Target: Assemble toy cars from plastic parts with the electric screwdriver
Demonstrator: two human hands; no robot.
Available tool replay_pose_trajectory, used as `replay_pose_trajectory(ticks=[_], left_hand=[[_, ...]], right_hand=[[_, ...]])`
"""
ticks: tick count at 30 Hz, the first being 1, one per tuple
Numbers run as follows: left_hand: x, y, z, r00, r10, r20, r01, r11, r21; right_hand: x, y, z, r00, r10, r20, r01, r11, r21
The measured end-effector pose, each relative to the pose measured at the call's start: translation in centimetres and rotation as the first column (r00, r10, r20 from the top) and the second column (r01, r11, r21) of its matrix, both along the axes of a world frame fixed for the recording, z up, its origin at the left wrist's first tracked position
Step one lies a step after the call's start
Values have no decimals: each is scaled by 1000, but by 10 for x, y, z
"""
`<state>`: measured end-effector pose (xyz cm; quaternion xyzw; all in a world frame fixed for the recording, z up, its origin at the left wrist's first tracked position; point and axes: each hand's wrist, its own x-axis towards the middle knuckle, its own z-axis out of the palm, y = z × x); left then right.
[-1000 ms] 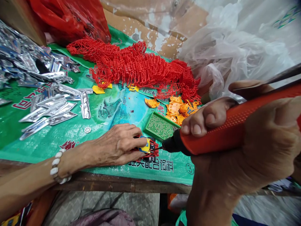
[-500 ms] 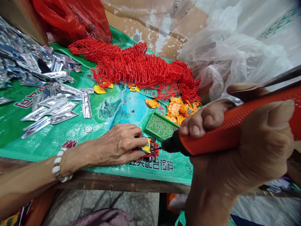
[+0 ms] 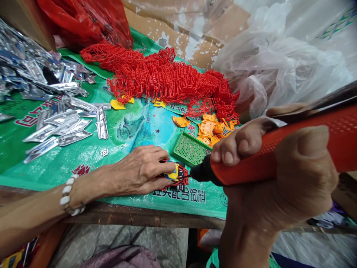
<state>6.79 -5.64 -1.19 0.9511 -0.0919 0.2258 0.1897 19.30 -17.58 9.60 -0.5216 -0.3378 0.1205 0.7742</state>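
Note:
My left hand (image 3: 142, 170) is closed around a small toy car (image 3: 173, 172) with a yellow body and red frame, pressing it on the green sheet. Wrapped in my right hand (image 3: 281, 175) is a red electric screwdriver (image 3: 267, 149) with a black nose. Its thin bit reaches the right end of the toy car; the exact contact point is too small to tell. Just behind the car lies a shallow green tray (image 3: 178, 153) holding many tiny metal screws. Orange plastic parts (image 3: 209, 128) are heaped beyond the tray, close to the screwdriver's nose.
Red plastic frames (image 3: 167, 78) form a long pile across the back. Silver parts (image 3: 64, 123) spread over the left side. A red bag (image 3: 92, 22) and clear plastic bags (image 3: 273, 63) stand behind. The wooden table edge (image 3: 139, 217) runs along the front.
My right hand and the screwdriver have shifted slightly to the left. My left hand still holds the toy car in nearly the same spot.

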Motion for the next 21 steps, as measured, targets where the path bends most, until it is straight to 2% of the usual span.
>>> replay_pose_trajectory(ticks=[6, 9, 14, 17, 21], left_hand=[[0, 0, 1, 1000, 2, 1, -2, 1000, 8], [0, 0, 2, 1000, 2, -12, -2, 1000, 10], [-1, 0, 2, 999, 0, -37, 0, 1000, 6], [-1, 0, 5, 1000, -13, -21, 13, 1000, 27], [0, 0, 11, 997, -2, 71, -3, 998, 67]], right_hand=[[0, 0, -5, 998, 60, -26, -59, 998, 34], [-1, 2, -3, 999, 48, 1, -48, 997, 56], [-2, 0, 3, 1000, -13, -1, 13, 998, -54], [2, -4, 3, 997, 50, 52, -51, 998, 21], [8, -5, 3, 995, 52, 83, -58, 996, 62]])
